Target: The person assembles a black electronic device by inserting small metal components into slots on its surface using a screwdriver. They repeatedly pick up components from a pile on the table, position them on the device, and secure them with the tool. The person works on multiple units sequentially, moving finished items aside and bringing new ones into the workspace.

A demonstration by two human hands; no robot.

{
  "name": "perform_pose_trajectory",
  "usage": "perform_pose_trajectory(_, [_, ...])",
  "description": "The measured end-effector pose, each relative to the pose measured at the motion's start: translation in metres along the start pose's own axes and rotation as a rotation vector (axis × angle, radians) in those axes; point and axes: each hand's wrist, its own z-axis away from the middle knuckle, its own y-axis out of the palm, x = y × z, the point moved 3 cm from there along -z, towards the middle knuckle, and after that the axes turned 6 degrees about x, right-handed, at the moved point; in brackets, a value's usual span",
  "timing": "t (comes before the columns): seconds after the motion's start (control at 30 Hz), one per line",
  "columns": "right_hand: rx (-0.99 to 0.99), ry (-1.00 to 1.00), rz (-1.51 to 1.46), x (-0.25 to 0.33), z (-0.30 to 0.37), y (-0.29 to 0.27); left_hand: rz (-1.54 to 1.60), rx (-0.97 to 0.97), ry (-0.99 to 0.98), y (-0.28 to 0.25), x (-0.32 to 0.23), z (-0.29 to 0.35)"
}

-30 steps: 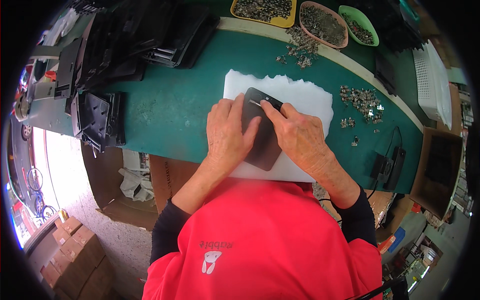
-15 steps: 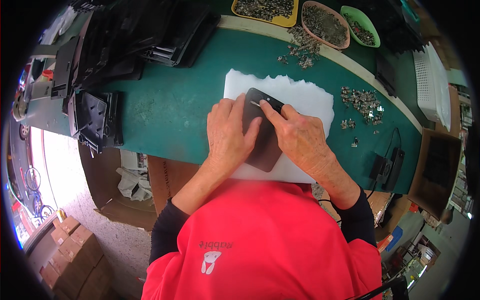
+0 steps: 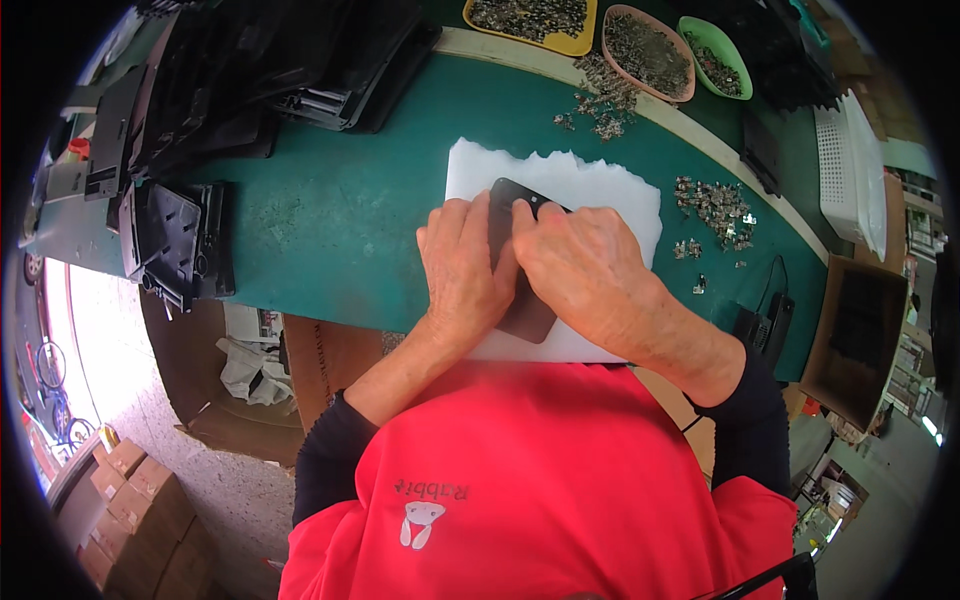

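On a dark panel [image 3: 528,318] over white sheeting [image 3: 615,185], the left hand [image 3: 460,262] is lying thumb-spread; the right hand [image 3: 585,258] is resting curled, any pinch hidden.

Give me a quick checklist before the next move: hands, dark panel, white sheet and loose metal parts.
1. Dark panel lying on the white sheet: ok.
2. Left hand on the panel's left side: ok.
3. Right hand over the panel's upper right part: ok.
4. Loose metal parts within sight, on the green tabletop right of the sheet: ok.
5. Panel surface fully visible for checking: not ok, both hands cover parts of it.
6. Anything under the right fingers: cannot tell, hidden.
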Motion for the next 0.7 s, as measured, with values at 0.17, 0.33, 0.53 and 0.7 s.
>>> perform_pose_trajectory(0.17, [-0.090,-0.200,-0.078,0.000,-0.008,-0.007,-0.004,-0.031,0.031,0.005,0.007,0.000])
perform_pose_trajectory(0.33, [0.065,0.068,-0.078,-0.019,-0.002,-0.005,0.134,0.002,-0.122,-0.009,0.009,-0.009])
perform_pose_trajectory(0.53, [-0.413,0.233,-0.695,-0.066,0.062,-0.005,0.418,0.079,-0.026,-0.059,-0.041,-0.027])
perform_pose_trajectory(0.7, [-0.434,0.438,-1.126,-0.090,0.099,0.017,-0.305,-0.050,0.745,-0.066,-0.097,-0.012])
